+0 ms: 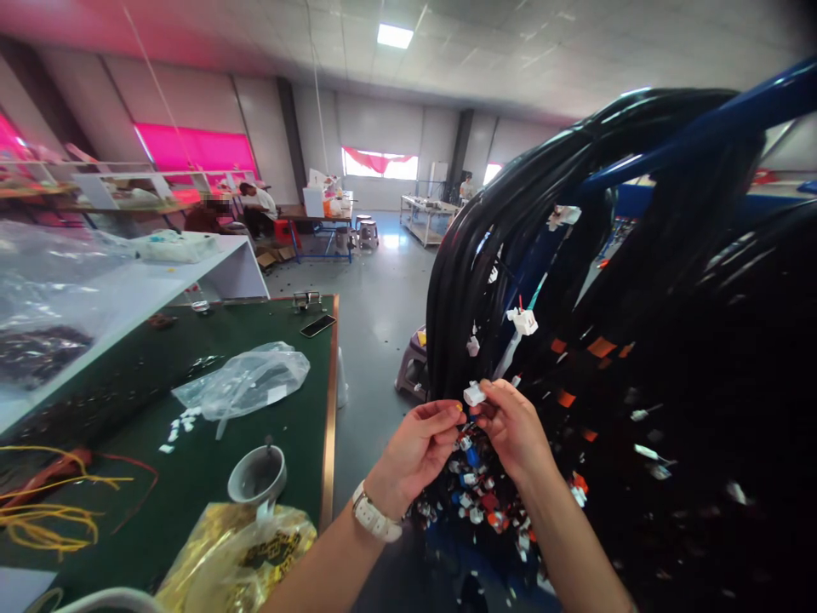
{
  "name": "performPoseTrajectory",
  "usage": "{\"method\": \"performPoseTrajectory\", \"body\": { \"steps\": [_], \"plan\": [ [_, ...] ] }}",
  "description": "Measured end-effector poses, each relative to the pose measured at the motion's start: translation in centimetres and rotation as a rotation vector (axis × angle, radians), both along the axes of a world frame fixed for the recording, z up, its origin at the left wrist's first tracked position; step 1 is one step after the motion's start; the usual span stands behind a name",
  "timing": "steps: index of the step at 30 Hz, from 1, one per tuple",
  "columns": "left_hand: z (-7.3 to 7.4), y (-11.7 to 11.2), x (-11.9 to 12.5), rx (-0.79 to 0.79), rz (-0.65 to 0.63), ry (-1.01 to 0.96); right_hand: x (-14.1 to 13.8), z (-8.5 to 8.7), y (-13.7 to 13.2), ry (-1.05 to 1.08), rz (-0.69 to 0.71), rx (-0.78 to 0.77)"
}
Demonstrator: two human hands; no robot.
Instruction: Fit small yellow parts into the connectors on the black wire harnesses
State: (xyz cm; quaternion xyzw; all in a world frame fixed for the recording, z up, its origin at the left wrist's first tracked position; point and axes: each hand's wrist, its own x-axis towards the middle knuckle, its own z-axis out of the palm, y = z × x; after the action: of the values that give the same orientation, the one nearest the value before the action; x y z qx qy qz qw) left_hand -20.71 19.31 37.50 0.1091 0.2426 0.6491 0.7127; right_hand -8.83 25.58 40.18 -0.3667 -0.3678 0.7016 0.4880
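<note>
My right hand (514,430) pinches a white plastic wire connector (474,393) between thumb and fingers. Close to its left, my left hand (425,447), with a white watch on the wrist, has thumb and forefinger closed on a tiny yellow piece (459,408), too small to identify. Behind both hands hang thick bundles of black cable (456,281) from a blue rack bar (689,140). Another white connector (524,321) dangles above my right hand, with red and green wires at it. Below, many white, blue, red and orange connectors (476,502) hang at the cable ends.
On the green table (299,460) at left are a grey cup (257,475), a clear plastic bag (255,379), a bag of small yellow parts (255,553), a phone (317,325), white pieces (180,426) and yellow wires (51,519). A stool (412,366) stands beyond the cables. People sit farther back.
</note>
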Motion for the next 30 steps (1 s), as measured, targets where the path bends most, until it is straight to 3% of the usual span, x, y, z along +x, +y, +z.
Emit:
{"method": "performPoseTrajectory", "body": {
  "steps": [6, 15, 30],
  "plan": [
    [-0.6, 0.3, -0.2, 0.057, 0.025, 0.121, 0.2, 0.4, -0.1, -0.05, -0.013, 0.026],
    [0.7, 0.1, 0.8, 0.043, 0.134, 0.417, -0.3, 0.2, -0.3, -0.083, -0.024, 0.09],
    [1.9, 0.0, 1.7, 0.089, 0.253, 0.508, -0.5, -1.0, -0.6, -0.215, -0.147, 0.281]
  ]
}}
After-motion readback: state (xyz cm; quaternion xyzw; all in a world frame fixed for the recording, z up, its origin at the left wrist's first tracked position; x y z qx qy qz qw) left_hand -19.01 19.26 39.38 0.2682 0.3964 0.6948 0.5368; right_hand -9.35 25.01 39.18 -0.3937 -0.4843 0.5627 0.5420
